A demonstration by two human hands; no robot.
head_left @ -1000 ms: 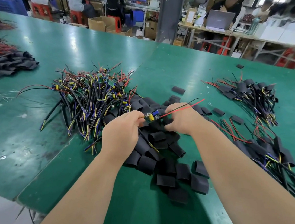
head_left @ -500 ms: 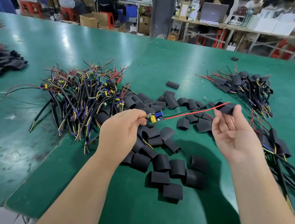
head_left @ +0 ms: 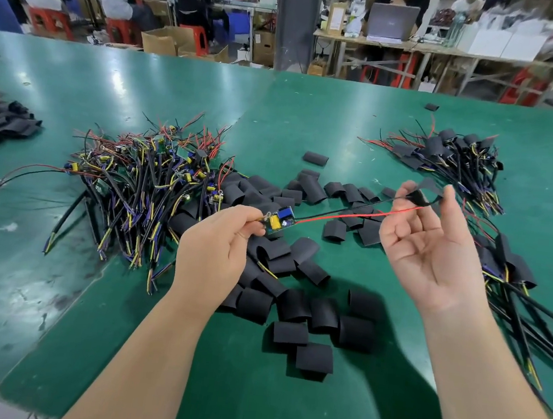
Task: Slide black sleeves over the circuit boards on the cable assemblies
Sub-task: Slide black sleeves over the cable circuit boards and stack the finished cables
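My left grip pinches the fragile board by its end, right grip pinches a soft, seemingly flattened sleeve.

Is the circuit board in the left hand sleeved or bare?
Bare: the circuit board shows its blue and yellow parts uncovered. The right hand pinches the sleeve near the wire tips.

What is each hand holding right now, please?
The left hand pinches the circuit board by its end.
The right hand, palm up, pinches a black sleeve.
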